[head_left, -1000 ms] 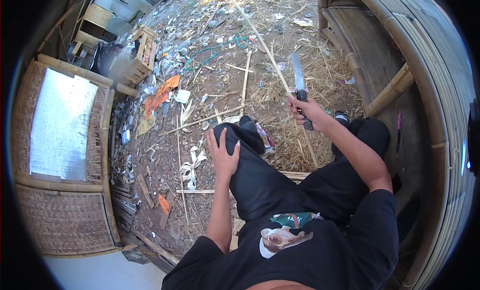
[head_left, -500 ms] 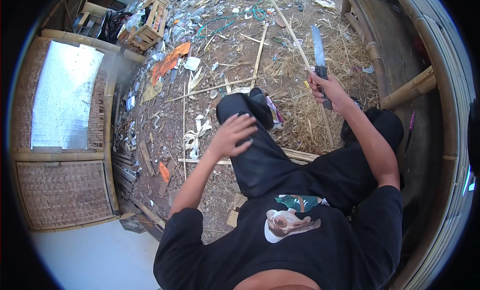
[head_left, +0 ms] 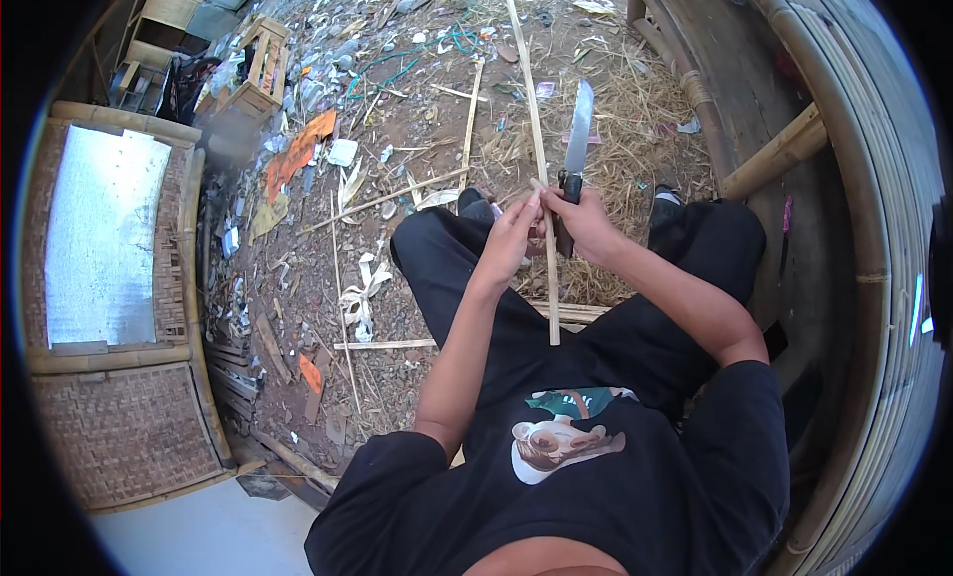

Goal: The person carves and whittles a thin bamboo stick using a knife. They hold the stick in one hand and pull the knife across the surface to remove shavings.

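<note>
A long, pale bamboo strip (head_left: 531, 89) runs from the top edge down between my knees, its near end close to my lap. My left hand (head_left: 509, 242) is closed on the strip from its left side, fingertips pinched together. My right hand (head_left: 589, 224) grips the black handle of a large knife (head_left: 579, 129), whose broad blade points away from me. The thumb and fingertips of this hand also touch the strip. Both hands meet over the gap between my bent legs, and the fingers beneath the strip are partly hidden.
More bamboo strips (head_left: 472, 119) lie on the littered dirt ground, with straw (head_left: 635, 129) at the right. A bamboo bench or platform (head_left: 784, 159) stands close on my right. Woven panels (head_left: 129, 417) are at the left, and a wooden crate (head_left: 260, 70) is at the far left.
My left hand has left my left thigh and taken hold of the strip. My right hand has moved left and nearer with the knife and strip, bringing the strip between my legs.
</note>
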### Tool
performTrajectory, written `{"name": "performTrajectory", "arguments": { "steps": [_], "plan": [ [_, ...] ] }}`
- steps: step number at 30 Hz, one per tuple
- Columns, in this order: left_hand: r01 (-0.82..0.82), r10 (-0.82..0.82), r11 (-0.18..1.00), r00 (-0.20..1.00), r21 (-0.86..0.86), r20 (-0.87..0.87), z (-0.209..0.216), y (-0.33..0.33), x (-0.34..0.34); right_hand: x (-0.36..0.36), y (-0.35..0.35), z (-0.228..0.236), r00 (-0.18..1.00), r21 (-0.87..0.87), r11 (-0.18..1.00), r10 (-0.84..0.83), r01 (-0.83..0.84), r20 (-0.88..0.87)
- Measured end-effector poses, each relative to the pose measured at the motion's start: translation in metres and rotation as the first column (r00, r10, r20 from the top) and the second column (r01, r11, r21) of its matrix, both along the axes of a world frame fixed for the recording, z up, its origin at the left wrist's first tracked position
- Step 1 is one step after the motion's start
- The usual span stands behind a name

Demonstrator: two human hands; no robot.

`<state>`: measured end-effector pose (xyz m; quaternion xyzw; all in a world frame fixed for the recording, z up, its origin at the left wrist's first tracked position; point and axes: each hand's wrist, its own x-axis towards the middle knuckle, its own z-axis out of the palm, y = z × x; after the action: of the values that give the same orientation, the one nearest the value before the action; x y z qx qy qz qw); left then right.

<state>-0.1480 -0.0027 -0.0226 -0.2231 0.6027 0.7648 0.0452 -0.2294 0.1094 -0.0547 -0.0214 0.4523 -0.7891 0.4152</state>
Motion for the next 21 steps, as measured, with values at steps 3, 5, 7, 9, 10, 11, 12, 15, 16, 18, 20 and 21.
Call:
{"name": "performTrajectory", "arguments": {
  "steps": [3,5,7,9,10,11,12,15,16,18,20,21],
  "plan": [
    [0.097,-0.094,0.989,0.995,-0.109,0.030,-0.017,0.009,-0.007,0.004,0.001,-0.014,0.994,0.131,0.986,-0.104,0.101,0.020],
    [0.050,-0.058,0.997,0.987,0.061,0.147,-0.010,0.017,-0.006,0.004,0.000,-0.023,0.993,0.182,0.976,-0.118,0.120,-0.025],
    [0.084,-0.088,0.996,0.975,0.030,0.202,-0.011,0.016,-0.003,0.006,0.000,-0.021,0.993,0.244,0.967,-0.095,0.076,0.069],
    [0.113,-0.110,0.994,0.959,0.004,0.262,-0.014,0.012,0.003,0.005,0.001,-0.032,0.996,0.298,0.955,-0.019,-0.006,0.082],
    [0.152,-0.150,0.988,0.951,0.014,0.271,-0.023,0.006,0.007,0.005,0.003,-0.038,0.997,0.326,0.942,0.060,-0.075,0.057],
    [0.191,-0.190,0.981,0.942,0.023,0.276,-0.027,0.000,0.008,0.004,0.003,-0.041,0.990,0.355,0.924,0.139,-0.141,0.031],
    [0.148,-0.154,0.988,0.941,0.041,0.301,-0.027,-0.001,0.011,0.001,0.006,-0.047,0.978,0.301,0.931,0.193,-0.208,0.079],
    [0.111,-0.139,0.986,0.959,0.123,0.247,-0.044,-0.016,0.022,-0.008,0.003,-0.047,0.946,0.570,0.807,0.287,-0.155,-0.149],
    [0.035,-0.066,0.993,0.959,0.116,0.275,-0.051,-0.018,0.024,-0.012,0.002,-0.044,0.892,0.681,0.731,0.329,-0.033,-0.310],
    [-0.036,-0.034,0.968,0.962,0.248,0.271,-0.058,-0.021,0.024,-0.026,0.005,-0.052,0.805,0.748,0.662,0.416,0.051,-0.423],
    [-0.106,-0.006,0.934,0.950,0.342,0.311,-0.058,-0.022,0.023,-0.036,0.010,-0.036,0.696,0.838,0.543,0.582,0.051,-0.420],
    [-0.109,-0.004,0.933,0.950,0.343,0.312,-0.058,-0.024,0.021,-0.040,0.010,-0.041,0.695,0.839,0.542,0.584,0.049,-0.419]
  ]
}}
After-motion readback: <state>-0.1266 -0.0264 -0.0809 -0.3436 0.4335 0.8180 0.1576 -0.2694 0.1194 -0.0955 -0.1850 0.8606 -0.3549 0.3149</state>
